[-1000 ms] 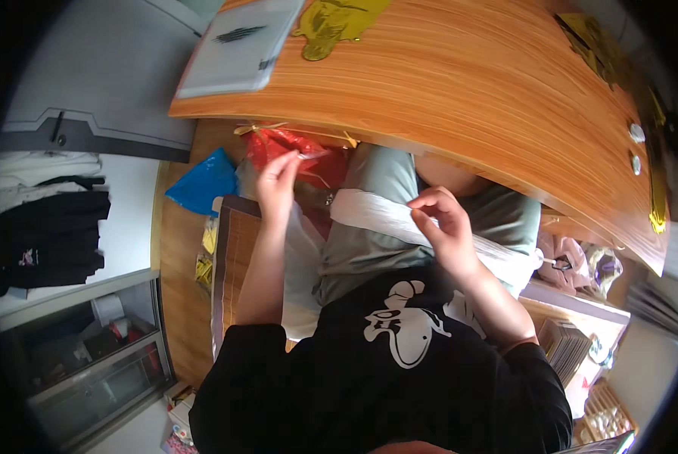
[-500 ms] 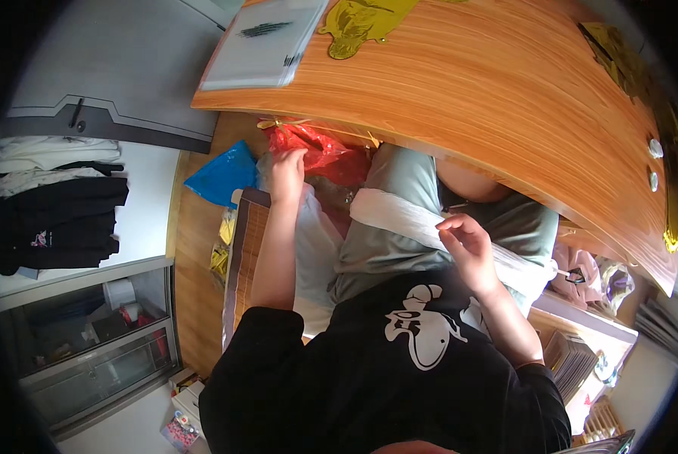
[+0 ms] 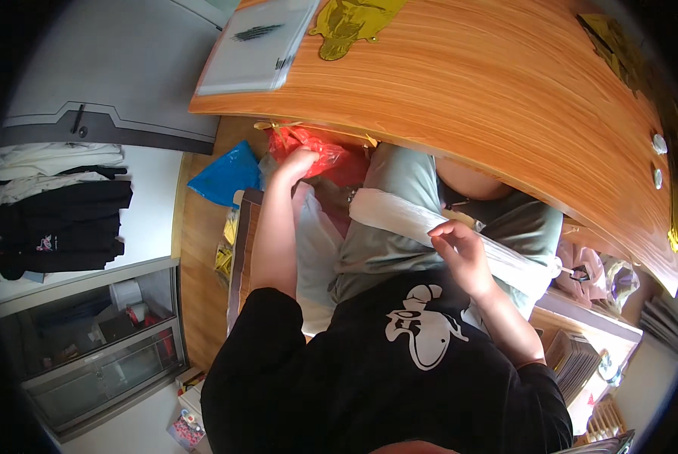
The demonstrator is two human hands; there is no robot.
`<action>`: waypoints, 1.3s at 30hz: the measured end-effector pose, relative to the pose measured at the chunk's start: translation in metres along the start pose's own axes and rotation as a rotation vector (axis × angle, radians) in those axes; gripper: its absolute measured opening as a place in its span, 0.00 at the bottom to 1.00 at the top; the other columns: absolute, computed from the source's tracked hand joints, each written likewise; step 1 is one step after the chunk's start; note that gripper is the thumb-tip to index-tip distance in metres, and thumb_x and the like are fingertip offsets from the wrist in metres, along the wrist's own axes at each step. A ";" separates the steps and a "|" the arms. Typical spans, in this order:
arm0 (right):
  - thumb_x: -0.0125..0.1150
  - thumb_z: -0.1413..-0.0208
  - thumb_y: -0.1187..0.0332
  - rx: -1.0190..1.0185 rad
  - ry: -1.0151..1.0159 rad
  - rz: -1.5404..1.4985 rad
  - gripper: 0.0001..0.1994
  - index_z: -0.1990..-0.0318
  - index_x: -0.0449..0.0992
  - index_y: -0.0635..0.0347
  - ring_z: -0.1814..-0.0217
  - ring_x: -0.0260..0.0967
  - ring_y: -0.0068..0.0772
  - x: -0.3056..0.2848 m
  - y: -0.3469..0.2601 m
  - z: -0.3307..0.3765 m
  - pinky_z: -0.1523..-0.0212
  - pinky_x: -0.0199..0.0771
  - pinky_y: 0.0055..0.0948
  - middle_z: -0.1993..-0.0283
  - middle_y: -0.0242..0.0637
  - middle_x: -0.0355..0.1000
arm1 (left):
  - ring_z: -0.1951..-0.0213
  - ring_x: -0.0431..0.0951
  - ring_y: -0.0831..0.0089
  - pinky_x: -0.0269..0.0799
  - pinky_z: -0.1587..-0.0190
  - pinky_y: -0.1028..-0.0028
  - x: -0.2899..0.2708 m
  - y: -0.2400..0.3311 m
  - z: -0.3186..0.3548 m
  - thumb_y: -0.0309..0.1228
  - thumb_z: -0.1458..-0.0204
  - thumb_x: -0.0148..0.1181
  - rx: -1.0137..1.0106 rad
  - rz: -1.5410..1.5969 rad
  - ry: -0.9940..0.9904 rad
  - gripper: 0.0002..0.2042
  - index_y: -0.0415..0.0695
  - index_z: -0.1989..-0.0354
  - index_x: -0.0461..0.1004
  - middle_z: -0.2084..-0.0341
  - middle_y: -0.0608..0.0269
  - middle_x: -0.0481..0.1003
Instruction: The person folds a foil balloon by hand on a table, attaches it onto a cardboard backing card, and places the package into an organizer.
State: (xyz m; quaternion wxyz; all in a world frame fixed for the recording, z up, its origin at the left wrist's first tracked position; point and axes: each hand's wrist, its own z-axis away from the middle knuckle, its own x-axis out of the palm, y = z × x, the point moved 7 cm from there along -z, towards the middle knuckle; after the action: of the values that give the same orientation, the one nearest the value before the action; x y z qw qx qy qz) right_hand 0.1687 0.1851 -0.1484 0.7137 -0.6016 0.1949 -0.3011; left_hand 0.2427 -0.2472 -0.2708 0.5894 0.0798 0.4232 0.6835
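Note:
My left hand reaches down past my left knee, under the edge of the wooden table, and its fingers close on a crumpled red plastic bag. A white rolled strip of plastic or cloth lies across my lap on grey shorts. My right hand rests on the strip near its middle, fingers curled and pinching it. I wear a black shirt with a white print.
A white flat pad with a pen and a gold foil shape lie on the table's far side. A blue bag lies on the wooden floor. A black garment and a glass cabinet are at left. Shelves with books stand at right.
My left hand has gone further forward and down into the red bag. My right hand has slid along the white strip toward my body. The view has tilted slightly.

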 end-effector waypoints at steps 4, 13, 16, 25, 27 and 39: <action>0.59 0.35 0.77 0.083 0.008 -0.061 0.06 0.53 0.77 0.63 0.55 0.72 0.19 -0.007 0.007 0.000 0.51 0.72 0.22 0.57 0.29 0.76 | 0.69 0.70 0.80 0.64 0.71 0.73 0.000 0.013 0.015 0.29 0.43 0.54 -0.136 -0.045 -0.074 0.06 0.46 0.59 0.73 0.70 0.74 0.72; 0.58 0.34 0.77 0.104 -0.021 -0.046 0.05 0.53 0.76 0.63 0.52 0.72 0.19 -0.008 0.008 -0.004 0.47 0.71 0.22 0.55 0.29 0.76 | 0.62 0.80 0.75 0.75 0.58 0.71 -0.024 0.049 0.038 0.23 0.45 0.57 0.224 -0.386 0.039 0.07 0.37 0.60 0.78 0.65 0.61 0.83; 0.59 0.34 0.77 0.077 -0.051 -0.042 0.05 0.53 0.76 0.63 0.52 0.73 0.19 0.000 0.005 -0.006 0.47 0.71 0.22 0.56 0.29 0.76 | 0.61 0.84 0.70 0.77 0.58 0.70 -0.054 0.030 0.041 0.25 0.45 0.58 0.302 -0.326 0.247 0.08 0.36 0.60 0.79 0.64 0.55 0.85; 0.58 0.34 0.77 0.067 -0.023 -0.048 0.05 0.53 0.76 0.63 0.52 0.73 0.19 -0.010 0.009 -0.001 0.47 0.72 0.23 0.55 0.30 0.77 | 0.56 0.85 0.60 0.77 0.53 0.67 -0.046 0.076 0.083 0.29 0.41 0.61 0.393 -0.501 0.522 0.12 0.35 0.51 0.78 0.59 0.48 0.83; 0.58 0.34 0.77 0.072 -0.021 -0.068 0.05 0.53 0.76 0.63 0.52 0.73 0.19 -0.012 0.010 0.000 0.47 0.72 0.23 0.55 0.30 0.77 | 0.57 0.84 0.55 0.78 0.54 0.63 -0.042 0.086 0.088 0.31 0.41 0.60 0.360 -0.529 0.499 0.11 0.38 0.54 0.79 0.61 0.47 0.83; 0.58 0.34 0.77 0.073 -0.031 -0.052 0.05 0.53 0.77 0.64 0.53 0.73 0.18 -0.010 0.005 -0.001 0.48 0.72 0.22 0.55 0.29 0.77 | 0.57 0.82 0.47 0.77 0.55 0.57 -0.051 0.063 0.077 0.31 0.44 0.60 0.323 -0.562 0.493 0.09 0.40 0.59 0.79 0.63 0.45 0.82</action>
State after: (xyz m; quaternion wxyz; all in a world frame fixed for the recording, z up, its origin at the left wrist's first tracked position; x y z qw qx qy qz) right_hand 0.1618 0.1917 -0.1538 0.7300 -0.5849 0.1568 -0.3170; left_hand 0.2577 -0.2515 -0.1601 0.6141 -0.1137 0.6592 0.4190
